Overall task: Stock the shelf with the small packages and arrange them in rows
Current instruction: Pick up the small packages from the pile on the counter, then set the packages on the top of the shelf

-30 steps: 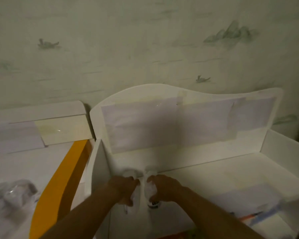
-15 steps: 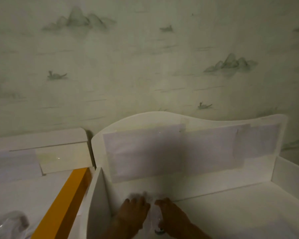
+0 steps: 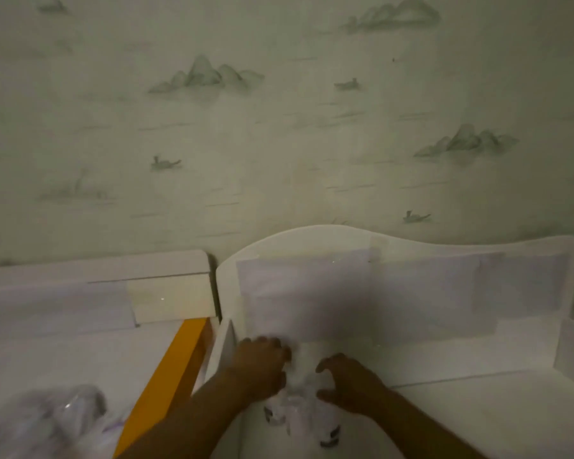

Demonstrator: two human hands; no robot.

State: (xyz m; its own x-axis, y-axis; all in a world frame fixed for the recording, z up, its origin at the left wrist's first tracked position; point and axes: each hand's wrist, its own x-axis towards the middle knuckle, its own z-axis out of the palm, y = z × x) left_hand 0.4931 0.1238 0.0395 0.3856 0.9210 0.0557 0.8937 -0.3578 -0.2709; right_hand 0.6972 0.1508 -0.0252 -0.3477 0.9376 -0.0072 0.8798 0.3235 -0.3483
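- My left hand (image 3: 260, 369) and right hand (image 3: 348, 382) sit at the back-left corner of the white shelf (image 3: 461, 412), a gap now showing between them; a second ago they were nearly knuckle to knuckle over the same spot.
- In that gap stand the packages (image 3: 304, 366), pale and crinkled, set against the shelf's back panel (image 3: 411, 293).
- More of the same wrapping, with dark printed marks, lies just in front of them toward me.
- The left hand's fingers curl against the packages' left side. The right hand is clawed with thumb and fingers spread, close to the wrapping, but the blur means I cannot tell whether it grips or merely touches.
- The view has also tilted up since a second ago: more wallpaper, less shelf floor, so the shelf's right half is mostly out of frame.
- I read the parting of the hands as the packages being set down and squared into the corner, the start of a first row; most of the stocking looks still ahead.
- The packages look thin, soft and plastic-wrapped, likely to slump or slide rather than stand firm.
- A heap of clear bags (image 3: 47, 422) lies on the bench at lower left, beyond the orange strip (image 3: 166, 385).
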